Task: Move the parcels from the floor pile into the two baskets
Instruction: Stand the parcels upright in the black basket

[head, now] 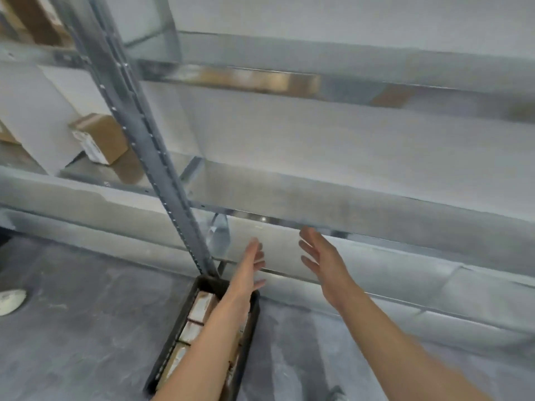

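Left hand (254,263) and right hand (322,263) hover empty, fingers relaxed, just beyond the basket (169,345) of parcels (201,308) under the left forearm.

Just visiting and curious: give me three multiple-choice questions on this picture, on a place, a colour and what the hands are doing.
1. Where does the long black basket stand? A on the grey floor beside the metal shelf post; B on a shelf; C in the person's arms.
2. What colour is the small cardboard box on the left shelf? A blue; B brown; C red.
3. The left hand and right hand are: A gripping a parcel; B lifting the basket; C open, empty.
Answers: 1A, it sits on the floor by the post. 2B, brown cardboard. 3C, fingers loose, holding nothing.
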The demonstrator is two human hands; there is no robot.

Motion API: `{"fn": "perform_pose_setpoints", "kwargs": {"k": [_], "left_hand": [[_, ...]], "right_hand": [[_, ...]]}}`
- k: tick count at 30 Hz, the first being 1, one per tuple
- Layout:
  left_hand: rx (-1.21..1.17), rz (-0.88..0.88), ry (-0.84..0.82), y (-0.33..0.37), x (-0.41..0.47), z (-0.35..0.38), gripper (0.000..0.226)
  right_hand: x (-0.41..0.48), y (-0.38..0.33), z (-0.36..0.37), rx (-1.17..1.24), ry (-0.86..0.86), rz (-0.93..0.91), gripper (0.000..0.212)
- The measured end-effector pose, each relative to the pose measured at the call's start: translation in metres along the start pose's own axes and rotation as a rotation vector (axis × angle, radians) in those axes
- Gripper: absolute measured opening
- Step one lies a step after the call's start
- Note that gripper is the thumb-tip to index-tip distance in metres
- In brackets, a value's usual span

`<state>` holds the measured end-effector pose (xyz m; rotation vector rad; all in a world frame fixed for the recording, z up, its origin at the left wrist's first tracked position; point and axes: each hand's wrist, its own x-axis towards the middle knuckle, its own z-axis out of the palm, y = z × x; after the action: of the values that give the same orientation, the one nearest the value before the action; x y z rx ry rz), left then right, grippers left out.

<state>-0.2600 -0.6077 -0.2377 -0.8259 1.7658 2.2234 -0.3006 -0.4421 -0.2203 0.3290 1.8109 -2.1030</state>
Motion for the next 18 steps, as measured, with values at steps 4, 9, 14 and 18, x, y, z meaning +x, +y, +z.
{"fn": "perform_pose_setpoints", "kwargs": {"k": [4, 9, 14, 18], "left_hand": [[0.115, 0.004, -0.126, -0.002, -0.007, 0.063, 0.055], [0.237, -0.006, -0.269, -0.017, -0.024, 0.16, 0.048], [0.328, -0.024, -0.448, -0.048, -0.057, 0.264, 0.045], [0.409, -0.042, -0.596, -0.084, -0.089, 0.337, 0.05]], "right_hand": [[-0.026, -0.008, -0.073, 0.061, 0.135, -0.029, 0.05], [-0.066, -0.018, -0.17, 0.132, 0.311, -0.062, 0.038], [-0.114, -0.014, -0.269, 0.199, 0.481, -0.087, 0.039], [-0.153, 0.004, -0.343, 0.226, 0.618, -0.109, 0.048]]}}
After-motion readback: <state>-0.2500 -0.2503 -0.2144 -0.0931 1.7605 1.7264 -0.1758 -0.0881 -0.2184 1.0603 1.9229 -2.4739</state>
